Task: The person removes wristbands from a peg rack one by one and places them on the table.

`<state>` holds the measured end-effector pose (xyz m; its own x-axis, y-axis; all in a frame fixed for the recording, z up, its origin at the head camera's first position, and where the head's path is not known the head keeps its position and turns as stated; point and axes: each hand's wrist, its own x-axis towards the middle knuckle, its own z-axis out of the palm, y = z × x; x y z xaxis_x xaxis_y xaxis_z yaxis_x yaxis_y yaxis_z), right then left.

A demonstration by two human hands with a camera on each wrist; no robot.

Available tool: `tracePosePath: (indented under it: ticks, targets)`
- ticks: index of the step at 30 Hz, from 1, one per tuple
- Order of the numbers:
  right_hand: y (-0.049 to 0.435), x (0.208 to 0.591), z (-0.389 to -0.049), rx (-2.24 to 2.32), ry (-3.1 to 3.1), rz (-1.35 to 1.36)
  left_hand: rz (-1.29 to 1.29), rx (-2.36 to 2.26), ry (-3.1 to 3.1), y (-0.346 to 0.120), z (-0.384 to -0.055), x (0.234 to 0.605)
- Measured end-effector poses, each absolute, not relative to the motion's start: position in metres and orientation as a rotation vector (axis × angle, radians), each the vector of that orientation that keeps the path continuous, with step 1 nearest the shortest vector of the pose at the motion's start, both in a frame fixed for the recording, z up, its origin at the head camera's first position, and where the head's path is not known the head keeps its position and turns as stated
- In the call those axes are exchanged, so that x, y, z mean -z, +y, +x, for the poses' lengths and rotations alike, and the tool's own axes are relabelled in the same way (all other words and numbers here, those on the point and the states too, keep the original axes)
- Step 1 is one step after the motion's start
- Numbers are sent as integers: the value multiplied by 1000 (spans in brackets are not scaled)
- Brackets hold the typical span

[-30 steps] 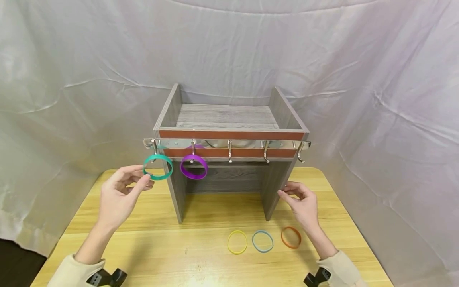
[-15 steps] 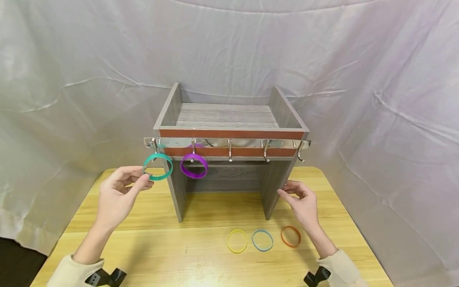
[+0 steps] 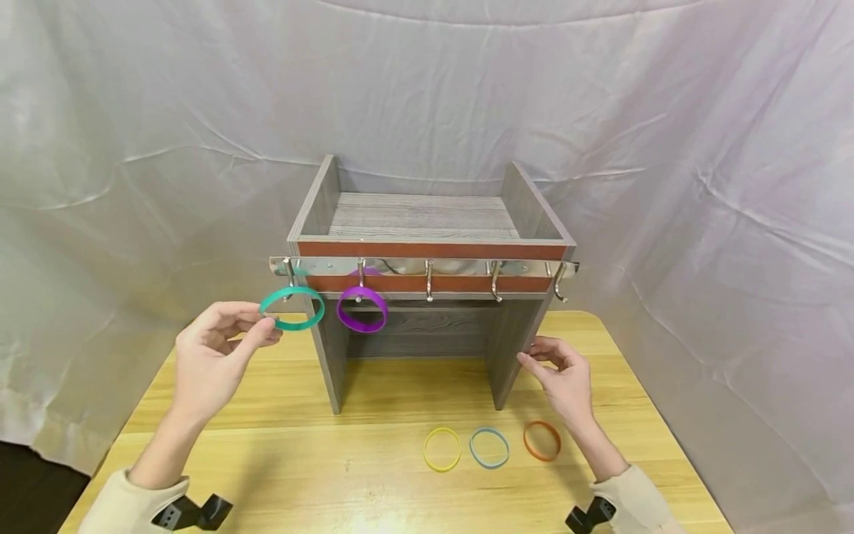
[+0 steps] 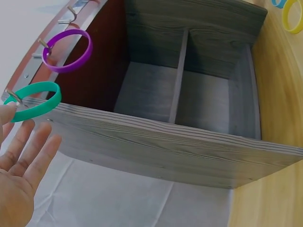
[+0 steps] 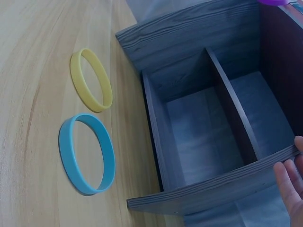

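A teal silicone wristband [image 3: 310, 324] is pinched at its left side by the thumb and fingers of my left hand [image 3: 212, 363]. It lies at the leftmost hook [image 4: 14, 96], whose tip shows within the loop; whether the band bears on the hook, I cannot tell. A purple wristband [image 3: 362, 328] hangs from the hook beside it. My right hand [image 3: 563, 378] grips the front edge of the right side panel [image 3: 514, 348] of a grey wooden shelf between thumb and fingers. In the right wrist view, only some fingertips [image 5: 279, 170] show at that panel.
A metal rail [image 3: 400, 267] with several hooks runs across the shelf front. Yellow [image 3: 427, 461], blue [image 3: 490, 466] and orange [image 3: 542, 457] wristbands lie on the wooden table [image 3: 300, 475], right of its middle. Pale cloth [image 3: 427, 89] surrounds the table.
My left hand has shifted slightly left and up, and the teal wristband now looks flatter and wider in the head view. The right hand and the other wristbands have stayed put.
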<state>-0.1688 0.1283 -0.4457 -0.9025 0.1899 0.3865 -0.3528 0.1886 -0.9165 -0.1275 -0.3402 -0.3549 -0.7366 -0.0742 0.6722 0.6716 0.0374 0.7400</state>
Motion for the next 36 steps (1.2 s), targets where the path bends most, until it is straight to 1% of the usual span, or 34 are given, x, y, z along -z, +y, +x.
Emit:
tracePosePath:
  ticks: [10,20,29,36]
  targets:
    - [128,445,-168,-1771,-2051,147,-698,1781,-1667,-337,-124,340]
    - [130,445,-169,-1759,-2056,154,-761,1832,-1597,-328,-113,340]
    - [130,445,-169,-1766,-2053,158,-799,1782,-1669,-308,-104,353]
    - [129,446,-170,-1773,-2045,155,-671,1718,-1930,-294,-99,375]
